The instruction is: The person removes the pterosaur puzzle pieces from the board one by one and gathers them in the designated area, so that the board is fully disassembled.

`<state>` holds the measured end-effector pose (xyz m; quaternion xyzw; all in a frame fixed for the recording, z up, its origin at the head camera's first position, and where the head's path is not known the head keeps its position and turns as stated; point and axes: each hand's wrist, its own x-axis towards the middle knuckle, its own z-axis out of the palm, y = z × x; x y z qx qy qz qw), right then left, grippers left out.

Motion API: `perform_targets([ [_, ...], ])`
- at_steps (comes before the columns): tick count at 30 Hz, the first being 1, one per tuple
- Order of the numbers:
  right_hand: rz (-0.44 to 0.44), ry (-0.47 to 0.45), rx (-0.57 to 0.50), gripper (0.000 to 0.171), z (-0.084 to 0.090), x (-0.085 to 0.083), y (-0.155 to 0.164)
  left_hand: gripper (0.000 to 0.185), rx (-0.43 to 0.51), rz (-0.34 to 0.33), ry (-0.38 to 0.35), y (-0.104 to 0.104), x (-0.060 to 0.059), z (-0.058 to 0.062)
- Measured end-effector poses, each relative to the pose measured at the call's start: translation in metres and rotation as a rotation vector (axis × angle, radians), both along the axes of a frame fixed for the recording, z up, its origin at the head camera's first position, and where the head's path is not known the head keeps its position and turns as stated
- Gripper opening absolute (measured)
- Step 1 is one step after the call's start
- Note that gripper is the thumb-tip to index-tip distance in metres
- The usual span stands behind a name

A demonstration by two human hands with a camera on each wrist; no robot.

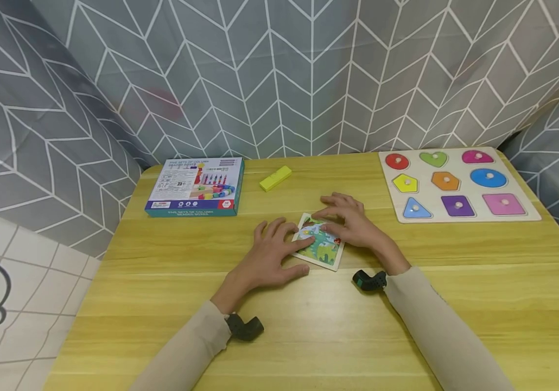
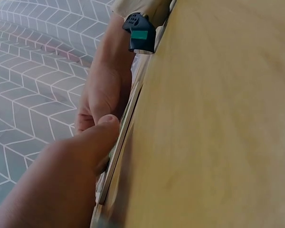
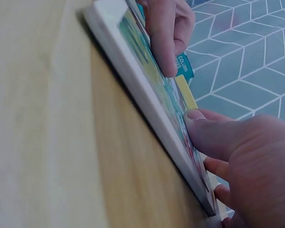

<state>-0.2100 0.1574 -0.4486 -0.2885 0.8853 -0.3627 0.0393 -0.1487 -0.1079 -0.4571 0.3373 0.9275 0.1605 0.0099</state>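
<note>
A small wooden puzzle board (image 1: pixel 327 255) with a pale border lies flat and slightly turned on the table. Its picture shows a teal creature on green. My left hand (image 1: pixel 272 258) is spread at its left side, with the index finger stretched over the picture; in the left wrist view the thumb (image 2: pixel 109 124) lies close by the board's edge. From the upper right, my right hand (image 1: pixel 353 225) rests its thumb (image 3: pixel 197 118) on the picture. Its other fingers lie loosely bent around the far edge, partly hidden behind the thumb and palm in the right wrist view.
On the table (image 1: pixel 309 326), a beaded-column toy box (image 1: pixel 194 187) stands at the back left, with a yellow block (image 1: pixel 275 178) right of it. A knobbed shape board (image 1: pixel 460 184) lies at the back right. Patterned curtain (image 1: pixel 270 76) hangs behind the table.
</note>
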Motion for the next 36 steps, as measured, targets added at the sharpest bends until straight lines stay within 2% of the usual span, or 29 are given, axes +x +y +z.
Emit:
perform_targets([
  [9,0.018,0.042,0.008,0.028,-0.002,0.000,0.000,0.051,0.006,-0.024,-0.047,-0.002,-0.004,0.005],
  [21,0.032,0.026,0.009,0.029,-0.001,-0.001,0.001,0.046,-0.005,-0.083,-0.022,-0.008,-0.014,0.005],
  [30,0.036,0.001,-0.003,0.031,0.001,0.002,-0.001,0.046,-0.024,-0.104,-0.026,-0.007,-0.014,0.002],
  [36,0.042,0.009,0.007,0.031,0.001,0.002,-0.002,0.045,-0.001,-0.112,-0.014,-0.004,-0.015,0.003],
])
